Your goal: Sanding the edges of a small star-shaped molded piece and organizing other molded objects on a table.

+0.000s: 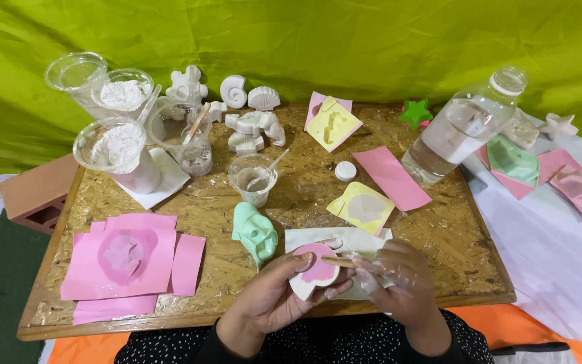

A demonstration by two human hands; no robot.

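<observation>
Pink-faced white plaster cast [316, 271] sits gripped in the left hand [274, 300], while the right hand [399, 283] pinches what looks like a thin wooden stick [339, 261] against it.

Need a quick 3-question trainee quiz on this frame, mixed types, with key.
1. True or false: the left hand holds a white cast piece with a pink face.
2. What does the right hand hold? A) thin wooden stick B) scissors C) brush
3. Which way does the clear plastic bottle sit on the board: upright or tilted?

Key: 1 true; 2 A; 3 tilted.
</observation>
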